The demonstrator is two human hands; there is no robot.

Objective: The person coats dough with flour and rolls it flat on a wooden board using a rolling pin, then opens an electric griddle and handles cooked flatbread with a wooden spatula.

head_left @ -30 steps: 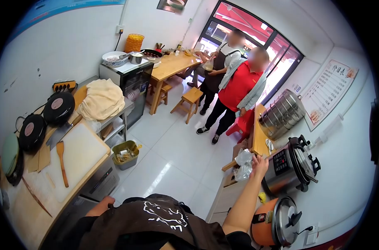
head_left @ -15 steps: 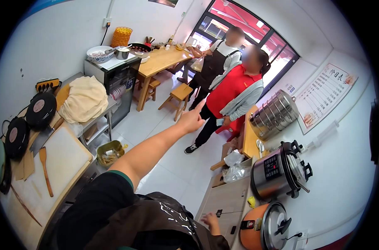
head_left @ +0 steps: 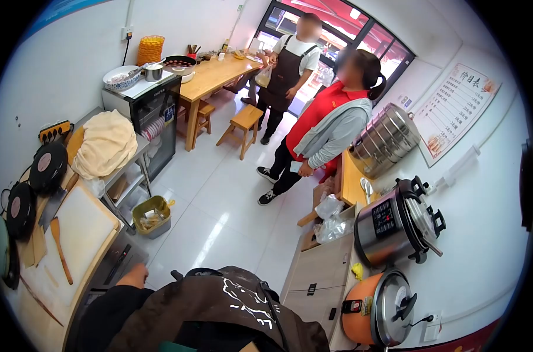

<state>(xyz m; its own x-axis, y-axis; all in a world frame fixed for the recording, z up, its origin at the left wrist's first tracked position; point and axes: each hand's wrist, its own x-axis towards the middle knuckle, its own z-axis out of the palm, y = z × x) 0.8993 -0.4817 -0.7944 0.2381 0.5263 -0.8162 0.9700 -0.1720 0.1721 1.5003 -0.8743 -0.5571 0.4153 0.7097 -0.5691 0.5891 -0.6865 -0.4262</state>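
Shiny white floor tiles (head_left: 184,234) run toward glass door (head_left: 369,35). Head view: my left hand (head_left: 136,274) low, near edge of wooden counter (head_left: 31,314); blurry, can't tell if fingers spread or curled. Right hand out of sight, can't tell its shape. White cutting board (head_left: 87,217) lies on counter near left hand, wooden spatula (head_left: 60,249) on top. Green bin (head_left: 160,227) on floor. Person in red shirt (head_left: 322,114) stands ahead; person in brown apron (head_left: 283,76) holds plastic bag (head_left: 264,77). Orange rice cooker (head_left: 359,320) on my right.
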